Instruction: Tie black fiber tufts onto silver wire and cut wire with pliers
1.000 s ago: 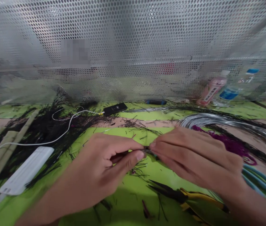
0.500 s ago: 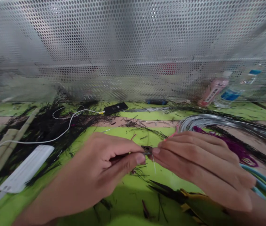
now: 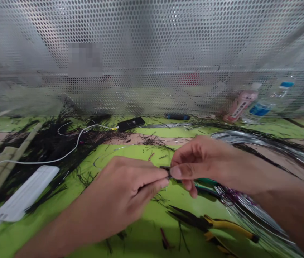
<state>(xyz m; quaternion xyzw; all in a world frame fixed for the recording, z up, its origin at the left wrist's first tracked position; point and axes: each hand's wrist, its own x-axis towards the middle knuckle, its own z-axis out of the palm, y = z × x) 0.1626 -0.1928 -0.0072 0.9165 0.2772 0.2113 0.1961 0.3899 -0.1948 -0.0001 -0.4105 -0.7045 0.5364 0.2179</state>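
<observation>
A small dark piece (image 3: 164,168) sits between my two hands over the green table; its exact kind is too small to make out. My left hand (image 3: 130,186) pinches it from the left between thumb and forefinger. From the right, the thumb and forefinger of my right hand (image 3: 197,163) close on its other end, the remaining fingers curled below. Behind that hand show green handles (image 3: 208,183) of a tool, partly hidden; whether the hand touches them I cannot tell. Nearer me lie long-nose pliers (image 3: 208,222) with yellow and black handles, jaws pointing left.
Silvery wire bundles (image 3: 261,139) curve along the right. A white power strip (image 3: 27,193), wooden strips (image 3: 3,165) and black strands (image 3: 55,150) lie left. Farther back are a cabled black phone (image 3: 130,123), two bottles (image 3: 240,104) and a perforated metal screen (image 3: 152,43).
My right hand has turned and drawn its fingers in, uncovering the green handles and more of the yellow pliers. The left hand keeps its pinch. Light blue handles at right are out of sight.
</observation>
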